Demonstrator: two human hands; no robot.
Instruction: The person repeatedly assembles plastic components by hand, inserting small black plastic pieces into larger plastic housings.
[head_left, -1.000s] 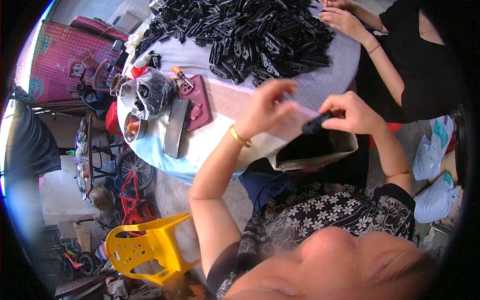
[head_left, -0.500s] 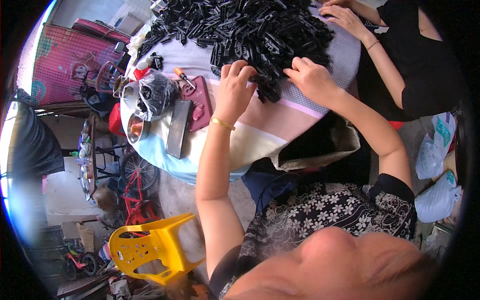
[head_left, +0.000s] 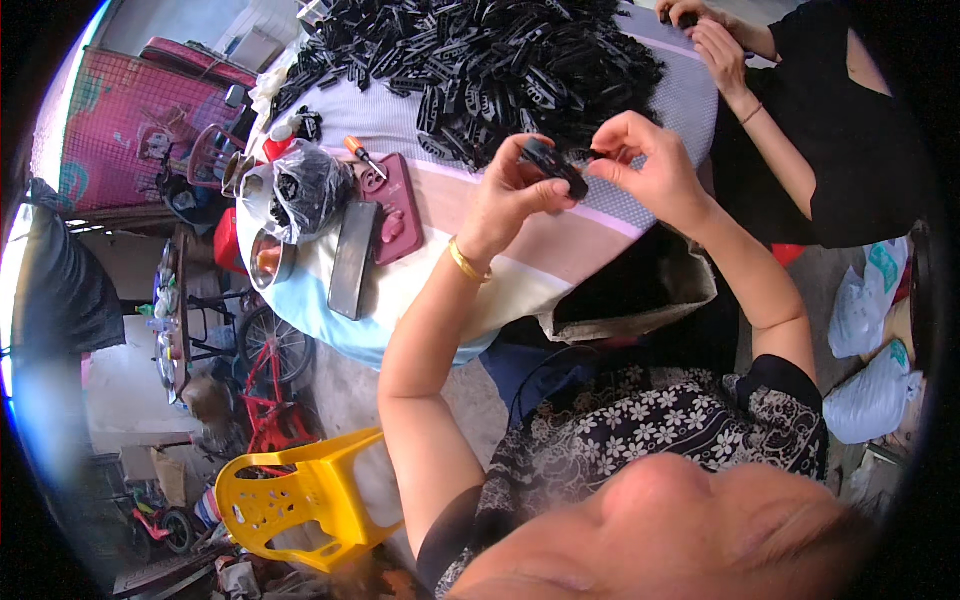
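Note:
My left hand (head_left: 512, 200) is closed round a black plastic part (head_left: 553, 168), held up over the near edge of the table. Just to its right, my right hand (head_left: 655, 170) pinches a small dark piece (head_left: 594, 155) between thumb and fingertips, close to the end of the held part; whether the two touch I cannot tell. Behind both hands lies a large heap of black plastic parts (head_left: 480, 75), long and narrow, on the cloth-covered table (head_left: 480, 250).
On the table's left lie a dark flat case (head_left: 354, 262), a maroon tray (head_left: 402, 215), an orange-handled screwdriver (head_left: 362, 152) and a clear plastic bag (head_left: 312, 190). An open box (head_left: 640, 325) stands below the edge. Across, a co-worker's hands (head_left: 715, 45) hold a dark piece. A yellow chair (head_left: 310, 495) stands lower left.
Both hands have risen from the heap's near edge, the left turning to show the black part in its grip. The right now pinches a small piece. The co-worker's hands have shifted.

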